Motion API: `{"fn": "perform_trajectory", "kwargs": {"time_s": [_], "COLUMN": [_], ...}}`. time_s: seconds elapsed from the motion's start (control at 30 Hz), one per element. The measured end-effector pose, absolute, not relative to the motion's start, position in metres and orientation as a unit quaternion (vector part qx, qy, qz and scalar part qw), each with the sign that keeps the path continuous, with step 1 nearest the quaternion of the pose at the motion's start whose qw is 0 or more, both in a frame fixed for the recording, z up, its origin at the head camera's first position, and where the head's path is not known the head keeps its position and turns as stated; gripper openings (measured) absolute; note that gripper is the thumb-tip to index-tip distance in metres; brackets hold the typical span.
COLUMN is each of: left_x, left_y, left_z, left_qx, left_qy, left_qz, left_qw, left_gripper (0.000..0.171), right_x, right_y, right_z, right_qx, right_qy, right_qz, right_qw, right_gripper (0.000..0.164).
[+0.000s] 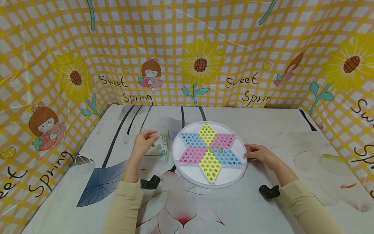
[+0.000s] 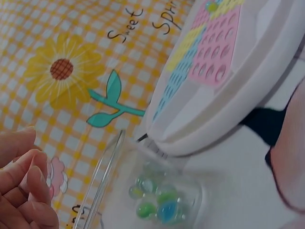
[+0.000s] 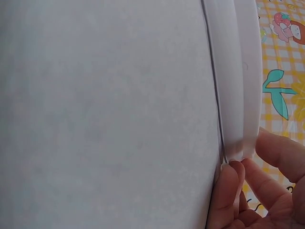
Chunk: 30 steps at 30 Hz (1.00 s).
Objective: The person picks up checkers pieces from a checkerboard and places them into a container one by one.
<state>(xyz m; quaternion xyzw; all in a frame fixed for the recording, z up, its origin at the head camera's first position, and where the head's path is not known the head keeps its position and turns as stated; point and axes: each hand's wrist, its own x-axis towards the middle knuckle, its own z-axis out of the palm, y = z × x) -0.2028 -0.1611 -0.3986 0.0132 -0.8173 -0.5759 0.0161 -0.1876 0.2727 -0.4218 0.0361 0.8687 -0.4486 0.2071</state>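
A round white Chinese checkers board (image 1: 181, 169) with a yellow, pink and blue star of holes lies on the table. Two greenish marbles (image 1: 220, 150) sit near the star's centre. To its left, a clear square box (image 1: 152, 152) holds several green and blue marbles (image 2: 167, 195). Over this box hovers my left hand (image 1: 143, 143), its fingers loosely bent, with nothing visible between the fingertips (image 2: 35, 167). My right hand (image 1: 261, 154) pinches the board's right rim, thumb on one side and fingers (image 3: 225, 183) on the other.
A white cloth with flower prints (image 1: 187, 211) covers the table. Yellow checked fabric (image 1: 169, 39) with sunflowers closes off the back and both sides. Black wrist devices (image 1: 150, 182) show beside both wrists.
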Motion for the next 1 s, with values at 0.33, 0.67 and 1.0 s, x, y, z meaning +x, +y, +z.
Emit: {"fn": "perform_trajectory", "kwargs": {"time_s": [0.33, 0.67, 1.0], "left_x": [-0.208, -0.214, -0.216], "left_y": [-0.126, -0.083, -0.048], "left_z": [-0.399, -0.402, -0.408], "left_qx": [-0.036, -0.086, -0.138], "left_qy": [-0.82, -0.821, -0.802], "left_qz": [-0.571, -0.563, -0.571], "left_qw": [0.002, -0.045, -0.106], "left_gripper": [0.031, 0.032, 0.035], "right_x": [-0.189, -0.189, -0.19], "right_y": [0.274, 0.274, 0.275], "right_z": [-0.423, -0.424, -0.425], "right_qx": [0.05, 0.051, 0.052], "right_qy": [0.868, 0.867, 0.867], "right_qz": [-0.445, -0.446, -0.447], "right_qw": [0.216, 0.216, 0.213], "right_gripper": [0.065, 0.065, 0.065]}}
